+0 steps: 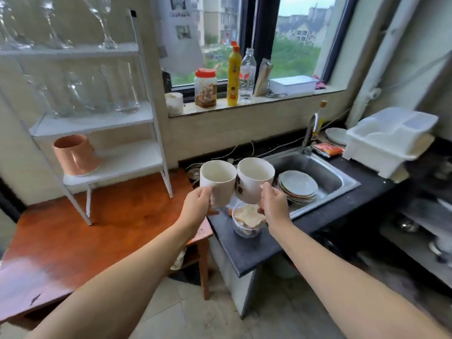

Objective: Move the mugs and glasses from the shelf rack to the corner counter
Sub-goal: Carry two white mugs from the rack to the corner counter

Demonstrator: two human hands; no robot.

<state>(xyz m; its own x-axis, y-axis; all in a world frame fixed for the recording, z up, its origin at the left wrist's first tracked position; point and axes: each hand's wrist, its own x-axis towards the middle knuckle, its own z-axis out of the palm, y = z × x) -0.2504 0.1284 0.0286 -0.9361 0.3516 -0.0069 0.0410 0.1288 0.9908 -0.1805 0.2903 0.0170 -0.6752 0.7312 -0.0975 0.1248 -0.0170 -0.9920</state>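
My left hand [197, 204] grips a plain white mug [216, 179]. My right hand [274, 203] grips a second white mug [253, 179] with dark lettering on its side. Both mugs are held upright and touch each other in the air, above the gap between the wooden table and the dark counter [247, 253]. The white shelf rack [146, 104] stands on the table at the left. A pink mug [74, 154] sits on its lowest shelf, clear tumblers [126, 89] on the middle shelf, and stemmed glasses [106, 25] on top.
A steel sink [325, 172] holds stacked plates [298, 184]. A plastic cup with food [248, 221] sits on the counter under the mugs. A white dish drainer [389, 140] stands at the right. Bottles and a jar [205, 88] line the window sill. The wooden table [97, 231] spreads left.
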